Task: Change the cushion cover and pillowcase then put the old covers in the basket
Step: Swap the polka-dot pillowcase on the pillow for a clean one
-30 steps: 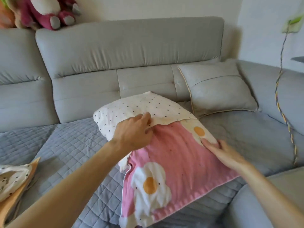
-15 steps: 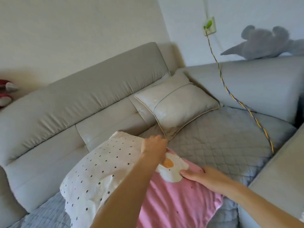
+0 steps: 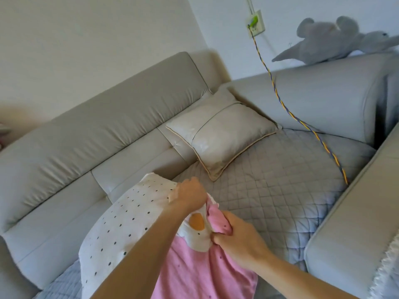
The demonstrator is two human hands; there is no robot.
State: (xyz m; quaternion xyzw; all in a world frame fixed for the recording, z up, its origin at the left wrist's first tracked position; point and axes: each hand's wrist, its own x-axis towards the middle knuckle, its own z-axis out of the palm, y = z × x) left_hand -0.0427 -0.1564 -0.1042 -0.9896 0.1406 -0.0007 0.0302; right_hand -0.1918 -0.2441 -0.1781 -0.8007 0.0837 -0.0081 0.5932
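Note:
A white pillow with black dots (image 3: 127,216) lies on the quilted grey sofa seat (image 3: 269,190), half inside a pink cover with fried-egg prints (image 3: 194,268). My left hand (image 3: 187,196) grips the cover's open edge at the pillow's far corner. My right hand (image 3: 235,236) is closed on a bunched fold of the pink cover just below it. The two hands are close together at the cover's opening. A beige-grey cushion (image 3: 222,134) leans against the sofa back in the corner. No basket is in view.
A grey plush toy (image 3: 336,39) lies on the right sofa back. A braided yellow-and-blue cable (image 3: 302,124) runs from a wall socket (image 3: 255,23) down across the seat. A sofa section (image 3: 354,229) stands at the right.
The view swung right and tilted. My right hand went from lying flat on the pink cover to gripping a fold of it, and my left hand shifted to the cover's edge at the pillow's corner.

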